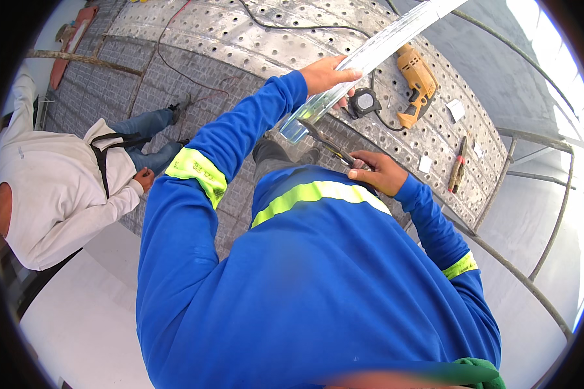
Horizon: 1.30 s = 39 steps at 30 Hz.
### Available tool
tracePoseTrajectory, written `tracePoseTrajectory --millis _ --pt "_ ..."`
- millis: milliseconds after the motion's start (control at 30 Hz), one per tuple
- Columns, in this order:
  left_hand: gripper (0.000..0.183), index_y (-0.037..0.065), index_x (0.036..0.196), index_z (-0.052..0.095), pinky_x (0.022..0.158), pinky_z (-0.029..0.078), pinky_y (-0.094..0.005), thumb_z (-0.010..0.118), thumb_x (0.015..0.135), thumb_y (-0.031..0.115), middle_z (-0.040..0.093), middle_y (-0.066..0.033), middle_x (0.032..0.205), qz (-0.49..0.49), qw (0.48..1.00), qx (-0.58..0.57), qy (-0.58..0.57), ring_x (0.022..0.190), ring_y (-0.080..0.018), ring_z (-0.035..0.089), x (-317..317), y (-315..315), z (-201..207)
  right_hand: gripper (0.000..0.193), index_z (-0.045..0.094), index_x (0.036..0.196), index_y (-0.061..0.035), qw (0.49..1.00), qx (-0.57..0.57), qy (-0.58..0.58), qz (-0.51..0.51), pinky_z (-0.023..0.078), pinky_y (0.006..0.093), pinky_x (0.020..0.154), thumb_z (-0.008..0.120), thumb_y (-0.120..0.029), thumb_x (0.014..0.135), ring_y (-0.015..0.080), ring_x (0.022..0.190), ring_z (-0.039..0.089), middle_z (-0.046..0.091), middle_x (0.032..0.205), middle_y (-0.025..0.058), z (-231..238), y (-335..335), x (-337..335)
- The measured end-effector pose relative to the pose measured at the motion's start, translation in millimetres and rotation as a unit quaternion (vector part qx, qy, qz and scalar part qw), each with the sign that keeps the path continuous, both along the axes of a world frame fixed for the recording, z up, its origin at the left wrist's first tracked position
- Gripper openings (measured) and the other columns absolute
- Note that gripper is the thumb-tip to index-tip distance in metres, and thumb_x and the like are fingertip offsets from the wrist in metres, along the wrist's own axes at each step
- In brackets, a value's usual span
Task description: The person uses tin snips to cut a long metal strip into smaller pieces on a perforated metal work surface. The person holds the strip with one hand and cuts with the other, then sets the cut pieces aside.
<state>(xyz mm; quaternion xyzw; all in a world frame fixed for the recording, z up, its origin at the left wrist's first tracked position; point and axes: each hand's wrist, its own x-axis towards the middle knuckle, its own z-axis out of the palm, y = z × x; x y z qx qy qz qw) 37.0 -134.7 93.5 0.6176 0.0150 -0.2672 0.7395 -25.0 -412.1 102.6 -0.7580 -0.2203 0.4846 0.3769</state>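
Note:
My left hand (328, 73) grips a long shiny metal channel profile (370, 55) that runs up to the right over a perforated metal platform (240, 39). My right hand (377, 172) holds tin snips (328, 146) whose blades point at the channel's near end (295, 129). Both arms wear blue sleeves with yellow reflective bands. A black tape measure (365, 102) lies just beyond the channel, by my left hand.
A yellow power drill (416, 81) with a black cord lies on the platform, with a red-handled tool (457, 167) further right. A person in a white shirt and jeans (65, 188) crouches at the left. Scaffold railing tubes (532, 194) border the right side.

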Motion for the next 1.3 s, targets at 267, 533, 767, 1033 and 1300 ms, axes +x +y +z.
tracePoseTrajectory --millis 267,533,767,1033,1300 --pt "0.042 0.007 0.13 0.048 0.054 0.058 -0.0324 0.06 0.101 0.034 0.065 -0.0101 0.09 -0.012 1.0 0.01 0.027 0.063 -0.0168 0.068 0.1 -2.3 -1.3 0.065 0.061 0.128 0.0046 0.997 -0.048 -0.047 0.026 0.05 0.0321 0.083 0.077 -0.042 0.087 0.0183 0.095 0.063 0.07 0.105 0.0146 10.2 7.3 -2.9" --pt "0.058 -0.002 0.117 0.064 0.061 0.059 -0.0305 0.064 0.094 0.052 0.07 -0.0093 0.092 0.015 1.0 0.0 0.014 0.07 -0.0157 0.069 -5.2 2.1 -3.6 0.064 0.064 0.123 0.0056 0.994 -0.054 -0.092 0.015 0.052 0.0335 0.079 0.081 -0.041 0.083 0.0189 0.088 0.064 0.071 0.1 0.0161 8.0 5.7 -7.1" --pt "0.044 0.003 0.13 0.048 0.053 0.057 -0.0321 0.062 0.1 0.032 0.066 -0.012 0.088 0.016 0.999 -0.003 0.028 0.062 -0.0178 0.068 -2.4 -5.9 0.0 0.064 0.064 0.125 0.0043 0.999 -0.025 -0.041 0.006 0.05 0.0323 0.084 0.082 -0.04 0.083 0.0185 0.094 0.063 0.07 0.106 0.0151 0.9 5.9 -2.5" --pt "0.044 0.002 0.129 0.048 0.052 0.058 -0.0335 0.062 0.1 0.032 0.066 -0.013 0.088 0.008 1.0 -0.007 -0.004 0.061 -0.0184 0.068 0.8 -5.9 -7.2 0.064 0.064 0.124 0.004 0.994 -0.084 -0.067 0.012 0.05 0.0312 0.082 0.083 -0.04 0.082 0.0159 0.091 0.062 0.07 0.104 0.0131 10.6 8.8 -4.5" --pt "0.047 0.002 0.131 0.048 0.052 0.058 -0.0342 0.063 0.099 0.033 0.066 -0.0122 0.086 0.018 1.0 0.011 -0.007 0.061 -0.0184 0.068 5.0 -8.6 -4.8 0.059 0.063 0.125 0.0031 0.998 -0.014 -0.049 -0.021 0.048 0.0294 0.084 0.082 -0.035 0.083 0.0125 0.091 0.059 0.067 0.098 0.0048 -2.2 3.9 -4.9"
